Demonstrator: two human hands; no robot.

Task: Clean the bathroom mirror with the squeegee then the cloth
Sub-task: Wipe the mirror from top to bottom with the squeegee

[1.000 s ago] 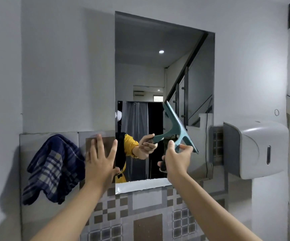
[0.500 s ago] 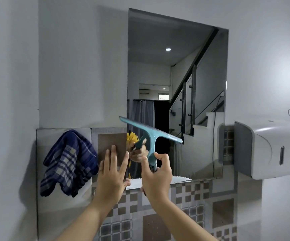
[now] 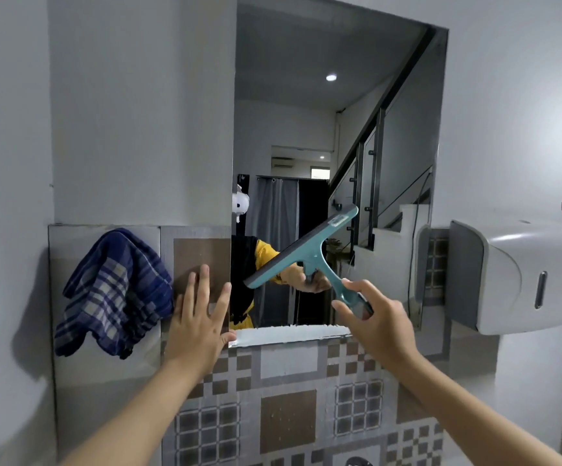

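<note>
A tall frameless mirror (image 3: 306,129) hangs on the grey wall. My right hand (image 3: 373,317) grips the handle of a teal squeegee (image 3: 301,250), whose blade slants from lower left to upper right in front of the mirror's lower part. Whether the blade touches the glass I cannot tell. My left hand (image 3: 199,321) is flat and spread on the tiled wall by the mirror's lower left corner, the thumb at the mirror's edge. A blue checked cloth (image 3: 115,290) hangs on the wall left of that hand.
A white paper dispenser (image 3: 515,274) juts from the wall right of the mirror. Patterned brown and grey tiles (image 3: 286,415) cover the wall below. The mirror reflects a staircase, a curtain and my own arm.
The squeegee has swung from tilting down to the right to tilting up to the right, and my right hand has moved right. My left hand stays on the wall.
</note>
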